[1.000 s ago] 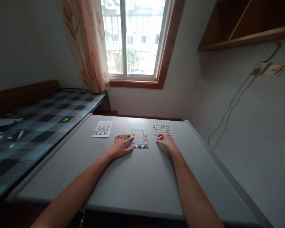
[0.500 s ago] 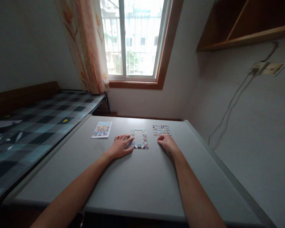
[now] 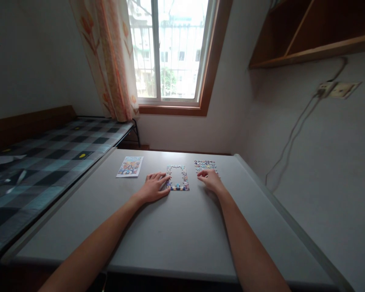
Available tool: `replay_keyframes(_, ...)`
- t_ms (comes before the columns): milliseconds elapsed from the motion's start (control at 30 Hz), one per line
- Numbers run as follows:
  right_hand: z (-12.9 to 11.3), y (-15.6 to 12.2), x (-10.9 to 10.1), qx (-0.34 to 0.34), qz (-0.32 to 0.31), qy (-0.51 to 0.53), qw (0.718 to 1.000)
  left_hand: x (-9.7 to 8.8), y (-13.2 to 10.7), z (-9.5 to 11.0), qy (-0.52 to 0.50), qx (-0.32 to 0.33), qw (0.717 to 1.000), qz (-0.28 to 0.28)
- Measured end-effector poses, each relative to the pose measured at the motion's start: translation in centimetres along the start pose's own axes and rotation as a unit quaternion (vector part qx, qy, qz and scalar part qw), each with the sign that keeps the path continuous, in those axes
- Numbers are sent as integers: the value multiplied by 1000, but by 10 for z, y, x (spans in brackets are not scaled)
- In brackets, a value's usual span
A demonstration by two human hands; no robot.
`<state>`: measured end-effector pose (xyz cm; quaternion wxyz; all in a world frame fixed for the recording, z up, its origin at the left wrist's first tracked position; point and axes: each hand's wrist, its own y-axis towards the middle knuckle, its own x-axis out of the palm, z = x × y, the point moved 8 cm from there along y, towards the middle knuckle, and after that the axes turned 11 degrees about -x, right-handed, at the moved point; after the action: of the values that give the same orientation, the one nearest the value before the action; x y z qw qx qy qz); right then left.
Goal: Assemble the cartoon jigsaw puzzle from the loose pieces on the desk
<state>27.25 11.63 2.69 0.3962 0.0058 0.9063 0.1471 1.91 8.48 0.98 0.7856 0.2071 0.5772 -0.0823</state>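
A rectangular jigsaw border (image 3: 177, 178), hollow in the middle, lies on the grey table (image 3: 176, 231). My left hand (image 3: 154, 187) rests flat beside its left edge, fingers spread and touching the frame. A loose heap of colourful puzzle pieces (image 3: 204, 165) lies to the right. My right hand (image 3: 211, 180) is at the near edge of that heap, fingers curled in a pinch on something too small to make out. A printed reference picture (image 3: 129, 166) lies to the left.
A bed with a checked cover (image 3: 45, 158) runs along the table's left side. A window (image 3: 170, 52) with a curtain (image 3: 109, 65) is ahead. The wall on the right carries a wooden shelf (image 3: 310, 36), a socket (image 3: 337, 89) and a hanging cable.
My right hand has lifted slightly from the heap and shifted a little left, its fingers curling into a pinch. The left hand has stayed beside the border.
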Motion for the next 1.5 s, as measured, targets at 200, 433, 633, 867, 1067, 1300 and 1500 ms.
replay_keyframes(200, -11, 6, 9, -39, 51, 136, 989, -1, 0, 1, 0, -3, 1000, -5)
replay_keyframes(433, -18, 5, 31, -14, 39, 276, 960, -1, 1, 1, 0, -11, 1000, -7)
replay_keyframes(633, -25, 2, 37, -15, 31, 292, 956, -1, 1, 0, -2, -11, 1000, 0)
replay_keyframes(867, -22, 1, 42, 11, 35, 332, 943, 0, 1, -1, 7, -15, 1000, 2)
replay_keyframes(1067, -18, -6, 46, 48, 24, 337, 940, 0, 1, 0, 4, -13, 1000, 2)
replay_keyframes(1300, -20, -6, 43, 9, 13, 258, 966, -3, 1, 3, -3, -8, 1000, 8)
replay_keyframes(1500, -21, -4, 45, -5, 6, 241, 970, -1, 0, 3, -5, -7, 1000, 8)
